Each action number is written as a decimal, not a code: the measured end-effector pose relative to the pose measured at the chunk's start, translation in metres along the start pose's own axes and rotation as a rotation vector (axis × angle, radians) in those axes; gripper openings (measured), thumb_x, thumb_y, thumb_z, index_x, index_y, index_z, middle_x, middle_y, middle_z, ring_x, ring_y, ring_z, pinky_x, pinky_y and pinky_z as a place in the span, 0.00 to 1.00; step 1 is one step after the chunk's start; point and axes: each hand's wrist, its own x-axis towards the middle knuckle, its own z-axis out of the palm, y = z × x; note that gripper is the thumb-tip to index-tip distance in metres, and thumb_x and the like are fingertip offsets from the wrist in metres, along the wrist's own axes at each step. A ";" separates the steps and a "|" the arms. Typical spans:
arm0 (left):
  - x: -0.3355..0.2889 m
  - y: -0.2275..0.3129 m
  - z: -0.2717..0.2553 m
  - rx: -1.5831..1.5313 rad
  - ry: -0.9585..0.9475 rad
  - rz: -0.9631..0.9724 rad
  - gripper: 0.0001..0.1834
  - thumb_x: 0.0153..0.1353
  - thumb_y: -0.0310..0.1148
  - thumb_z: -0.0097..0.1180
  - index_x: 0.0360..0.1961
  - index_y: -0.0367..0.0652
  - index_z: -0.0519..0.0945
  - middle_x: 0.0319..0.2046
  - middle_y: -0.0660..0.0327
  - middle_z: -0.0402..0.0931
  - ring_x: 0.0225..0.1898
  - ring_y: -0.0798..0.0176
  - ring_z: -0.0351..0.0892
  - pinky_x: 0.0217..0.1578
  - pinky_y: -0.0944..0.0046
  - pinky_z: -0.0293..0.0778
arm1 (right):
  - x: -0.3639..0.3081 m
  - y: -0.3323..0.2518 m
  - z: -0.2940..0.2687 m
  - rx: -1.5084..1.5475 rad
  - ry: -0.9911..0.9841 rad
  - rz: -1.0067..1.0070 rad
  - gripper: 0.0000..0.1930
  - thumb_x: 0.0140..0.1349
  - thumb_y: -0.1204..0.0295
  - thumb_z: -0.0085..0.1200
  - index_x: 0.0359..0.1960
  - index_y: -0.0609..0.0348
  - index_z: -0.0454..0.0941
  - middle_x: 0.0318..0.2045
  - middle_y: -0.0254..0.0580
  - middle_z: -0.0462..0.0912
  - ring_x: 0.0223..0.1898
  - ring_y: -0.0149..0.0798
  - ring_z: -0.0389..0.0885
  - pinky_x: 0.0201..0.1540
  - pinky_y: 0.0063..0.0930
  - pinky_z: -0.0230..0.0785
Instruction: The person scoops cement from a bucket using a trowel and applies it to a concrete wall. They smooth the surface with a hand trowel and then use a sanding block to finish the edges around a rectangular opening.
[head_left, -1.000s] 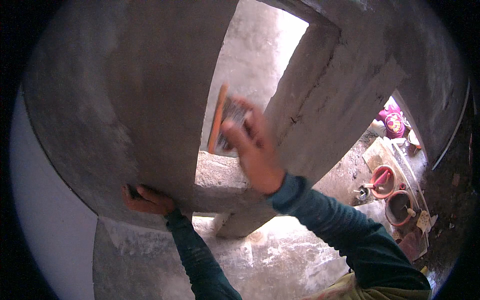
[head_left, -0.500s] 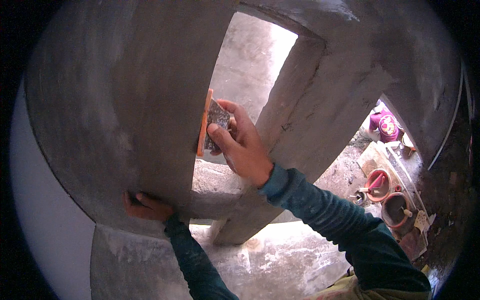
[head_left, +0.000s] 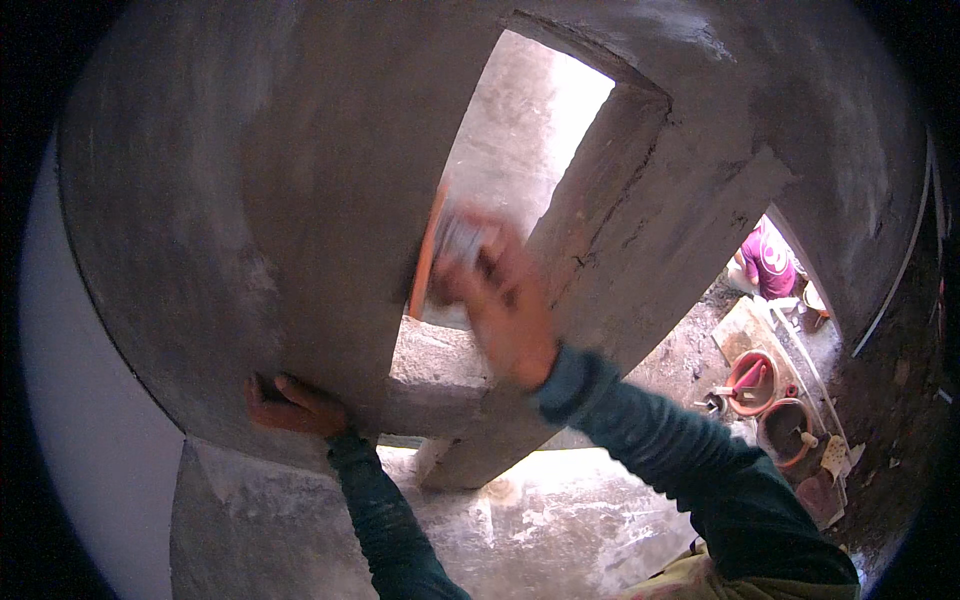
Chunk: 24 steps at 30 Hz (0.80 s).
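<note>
Grips a flat orange tool (head_left: 428, 255) by its greyish handle (head_left: 460, 245) with the right hand (head_left: 507, 305), near the middle of the frame, with blurred fingers closed around the handle. Holds it on edge beside the grey wall (head_left: 310, 200) at left, at the border of a bright opening (head_left: 505, 130); cannot tell whether touching. Rests the left hand (head_left: 298, 406) at lower left of the frame, on the same wall, with thumb and fingers bent; cannot tell whether around anything, because of the shadow. Wears dark green sleeves (head_left: 640, 425). At right of the frame, has two reddish buckets (head_left: 752, 411) near a pale board (head_left: 738, 325), and above them, a person (head_left: 770, 264) in a purple top
</note>
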 end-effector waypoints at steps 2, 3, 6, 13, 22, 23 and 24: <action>0.000 -0.001 0.001 -0.008 -0.039 -0.045 0.35 0.77 0.57 0.43 0.64 0.33 0.71 0.59 0.42 0.71 0.62 0.41 0.70 0.62 0.38 0.65 | -0.031 0.015 0.015 0.080 -0.104 0.489 0.28 0.73 0.68 0.56 0.69 0.58 0.58 0.48 0.53 0.82 0.40 0.38 0.84 0.39 0.32 0.80; -0.001 -0.002 0.001 -0.014 -0.056 -0.066 0.35 0.77 0.57 0.43 0.64 0.33 0.71 0.59 0.42 0.71 0.63 0.41 0.70 0.62 0.38 0.65 | -0.042 0.020 0.024 0.077 -0.121 0.607 0.29 0.73 0.69 0.55 0.71 0.57 0.56 0.46 0.54 0.82 0.37 0.38 0.84 0.37 0.32 0.80; -0.002 -0.005 0.000 -0.010 -0.056 -0.056 0.35 0.77 0.57 0.43 0.64 0.33 0.71 0.59 0.42 0.70 0.63 0.40 0.70 0.62 0.38 0.66 | -0.046 0.016 0.020 0.128 -0.008 0.428 0.27 0.74 0.68 0.53 0.70 0.58 0.59 0.45 0.48 0.81 0.40 0.35 0.82 0.39 0.32 0.78; -0.002 -0.001 0.002 -0.017 -0.028 -0.072 0.35 0.77 0.57 0.44 0.63 0.32 0.71 0.59 0.42 0.71 0.62 0.40 0.71 0.63 0.38 0.65 | 0.045 -0.054 -0.025 0.102 0.165 -0.333 0.28 0.75 0.61 0.53 0.71 0.58 0.62 0.52 0.48 0.79 0.49 0.38 0.82 0.50 0.38 0.78; 0.000 0.004 0.001 0.027 -0.029 -0.033 0.35 0.77 0.56 0.43 0.63 0.31 0.71 0.59 0.41 0.71 0.62 0.40 0.72 0.63 0.37 0.66 | 0.059 -0.082 -0.029 0.045 0.129 -0.305 0.28 0.74 0.63 0.55 0.72 0.57 0.63 0.51 0.46 0.82 0.46 0.38 0.84 0.46 0.38 0.78; 0.001 0.003 0.000 0.037 -0.033 -0.018 0.35 0.77 0.56 0.42 0.63 0.31 0.71 0.59 0.41 0.71 0.62 0.40 0.72 0.63 0.37 0.66 | 0.062 -0.080 -0.030 0.036 0.119 -0.306 0.28 0.74 0.63 0.55 0.72 0.57 0.63 0.51 0.46 0.82 0.46 0.38 0.84 0.44 0.37 0.78; 0.001 0.004 0.000 0.050 -0.032 -0.003 0.35 0.77 0.56 0.42 0.63 0.31 0.71 0.59 0.41 0.71 0.62 0.40 0.72 0.63 0.37 0.66 | 0.065 -0.078 -0.033 0.027 0.108 -0.307 0.28 0.74 0.62 0.55 0.72 0.57 0.63 0.51 0.46 0.82 0.45 0.38 0.84 0.43 0.35 0.78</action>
